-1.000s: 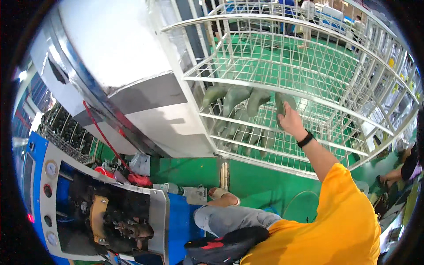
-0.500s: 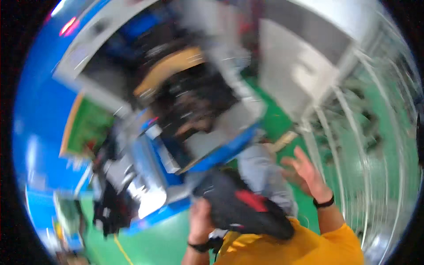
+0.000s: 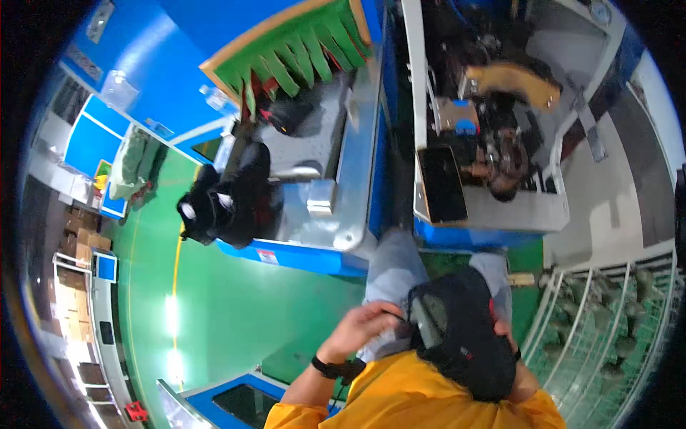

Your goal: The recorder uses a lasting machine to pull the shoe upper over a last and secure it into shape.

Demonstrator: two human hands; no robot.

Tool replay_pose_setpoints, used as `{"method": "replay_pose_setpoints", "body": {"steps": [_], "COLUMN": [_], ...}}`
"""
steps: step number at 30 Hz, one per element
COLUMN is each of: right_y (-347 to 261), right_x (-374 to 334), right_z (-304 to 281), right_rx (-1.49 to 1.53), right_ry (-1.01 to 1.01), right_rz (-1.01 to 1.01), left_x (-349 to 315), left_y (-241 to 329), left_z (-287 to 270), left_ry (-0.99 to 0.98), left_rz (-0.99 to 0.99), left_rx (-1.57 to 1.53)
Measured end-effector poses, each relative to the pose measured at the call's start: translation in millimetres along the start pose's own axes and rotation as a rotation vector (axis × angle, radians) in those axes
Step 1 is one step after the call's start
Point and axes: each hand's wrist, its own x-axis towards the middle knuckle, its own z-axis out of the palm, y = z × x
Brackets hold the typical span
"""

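A black shoe [image 3: 464, 347] with a small red patch lies across my lap, and a grey-green form shows in its opening. My left hand [image 3: 368, 329] is at the shoe's opening end, its fingers closed and pinching the dark edge there. My right hand [image 3: 504, 336] grips the shoe's other side; most of that hand is hidden behind the shoe. To the left, several black shoes [image 3: 232, 200] sit at the end of a metal conveyor table [image 3: 300, 214]. Another dark shoe [image 3: 289, 114] lies farther up, near a green flap curtain [image 3: 300, 50].
Ahead stands a machine with a yellow curved part [image 3: 514, 82]; a phone-like dark slab [image 3: 441, 184] lies on its front ledge. A white wire rack [image 3: 607, 314] with several grey-green forms is at the right. A blue-framed cart [image 3: 236, 400] is low at left.
My view has swung left. The shoe has turned over my lap; my right hand, spread and empty before, now grips it. My left hand has shifted to its opening end.
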Motion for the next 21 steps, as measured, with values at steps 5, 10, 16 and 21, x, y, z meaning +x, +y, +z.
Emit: {"method": "replay_pose_setpoints", "body": {"steps": [5,10,16,21], "right_y": [2,1,12,3], "right_x": [7,-10,-31,-39], "right_z": [6,7,-17,-13], "right_rx": [0.212,0.344,0.261,0.094], "right_ry": [0.057,0.114,0.137,0.086], "right_rz": [-0.093,-0.191,-0.153,-0.126], "left_x": [-14,-44,24,57], "left_y": [23,62,26,22], "left_z": [-21,-12,50,92], "left_ry": [0.598,0.067,0.02,0.225], "left_rz": [0.327,0.512,0.333,0.157], "left_rx": [0.016,0.269,0.644,0.711]}}
